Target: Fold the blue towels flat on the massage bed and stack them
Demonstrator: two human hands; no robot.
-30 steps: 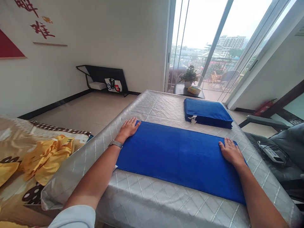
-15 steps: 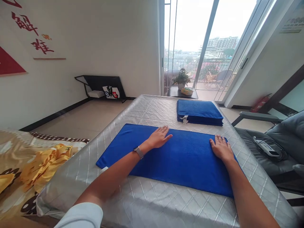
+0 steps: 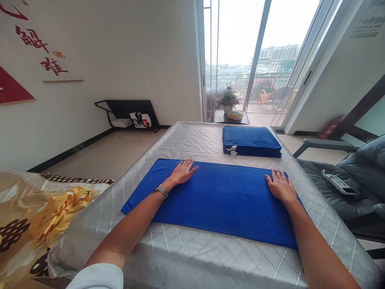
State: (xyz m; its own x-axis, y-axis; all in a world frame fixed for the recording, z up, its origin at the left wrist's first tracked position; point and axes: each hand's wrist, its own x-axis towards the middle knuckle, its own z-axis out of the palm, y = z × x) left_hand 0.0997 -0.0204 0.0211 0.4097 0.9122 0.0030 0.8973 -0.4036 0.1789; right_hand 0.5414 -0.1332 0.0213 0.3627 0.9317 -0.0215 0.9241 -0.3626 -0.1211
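Observation:
A blue towel [image 3: 228, 200] lies spread out flat across the silver quilted table cover [image 3: 192, 140]. My left hand [image 3: 182, 171] rests palm down on the towel's far part, left of its middle, fingers stretched out and thumb apart. Near the far right corner, my right hand [image 3: 281, 185] lies flat on the same towel with its fingers extended. Behind the spread towel sits a neat stack of folded blue towels [image 3: 252, 138], with white tags hanging from its front left side.
To the right stands a dark armchair [image 3: 319, 176] with a white power strip [image 3: 338, 183] on its seat. At the left is a patterned blanket [image 3: 18, 196] with yellow cloth [image 3: 66, 208]. A potted plant [image 3: 228, 98] stands by the glass door.
My left hand has slid leftward over the towel, from near its middle. My right hand stays at the right corner. The towel lies as before.

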